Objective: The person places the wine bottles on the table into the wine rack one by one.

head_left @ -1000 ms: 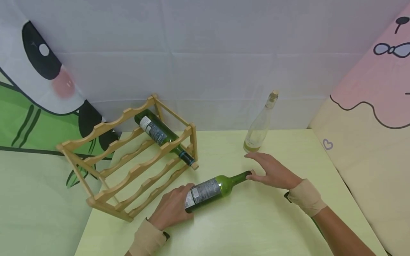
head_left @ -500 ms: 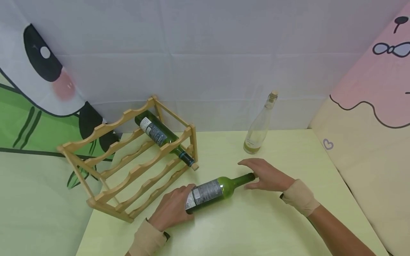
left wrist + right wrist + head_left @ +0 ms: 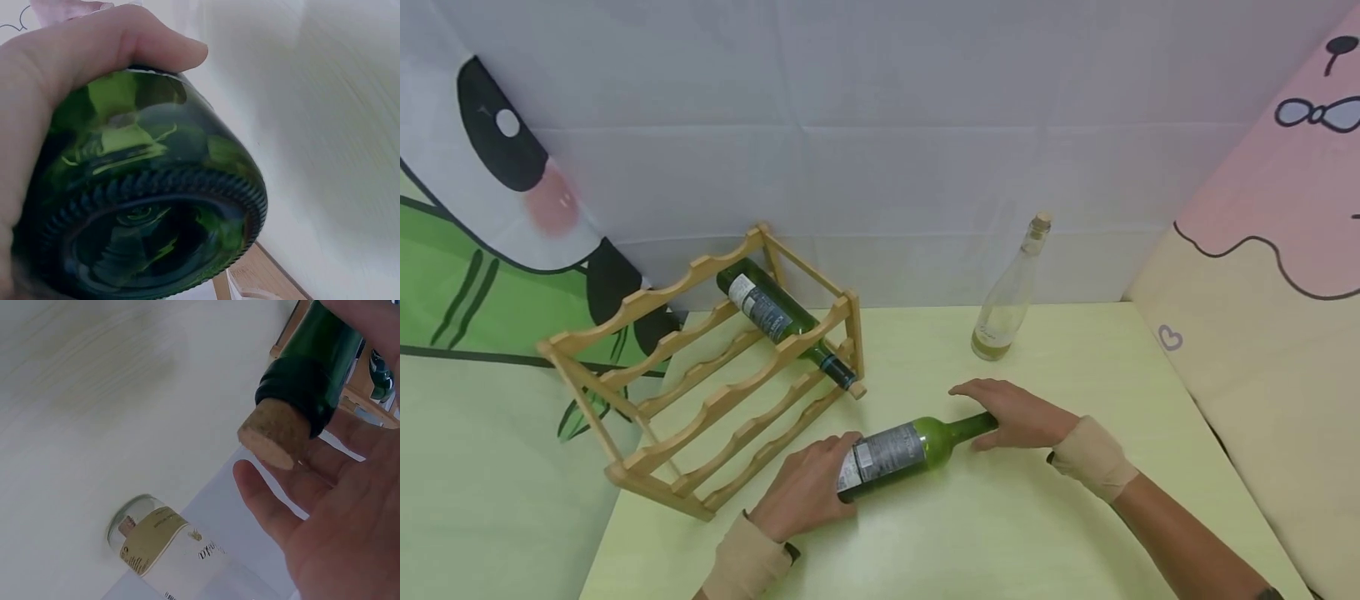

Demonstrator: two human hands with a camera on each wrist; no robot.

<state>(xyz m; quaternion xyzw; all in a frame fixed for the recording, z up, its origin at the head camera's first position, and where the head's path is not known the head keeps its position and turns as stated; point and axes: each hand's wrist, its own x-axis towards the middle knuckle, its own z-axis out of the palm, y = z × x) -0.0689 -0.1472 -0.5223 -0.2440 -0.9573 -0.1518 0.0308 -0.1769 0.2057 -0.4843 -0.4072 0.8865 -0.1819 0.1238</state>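
Note:
My left hand (image 3: 808, 485) grips the base end of a green wine bottle (image 3: 891, 452), its thumb lying across the glass in the left wrist view. The bottle is tilted, its neck pointing right. Around the neck is my right hand (image 3: 1028, 415), with fingers spread and loosely bent rather than closed on the glass. A cork (image 3: 275, 434) plugs the mouth, visible in the right wrist view among these fingers. To the left stands a wooden wine rack (image 3: 730, 400). Another green wine bottle (image 3: 767, 308) lies on its upper tier at the far end, cork end toward the front.
A clear corked bottle (image 3: 1003, 308) stands upright on the pale table (image 3: 955, 550), behind my right hand. Patterned cloth walls (image 3: 910, 183) enclose the table's back and sides. The rack's front corner is close to my left hand.
My right hand has shifted left and slightly down, from the cork end to farther along the neck. The gripped bottle has moved slightly right. The rack and clear bottle stay put.

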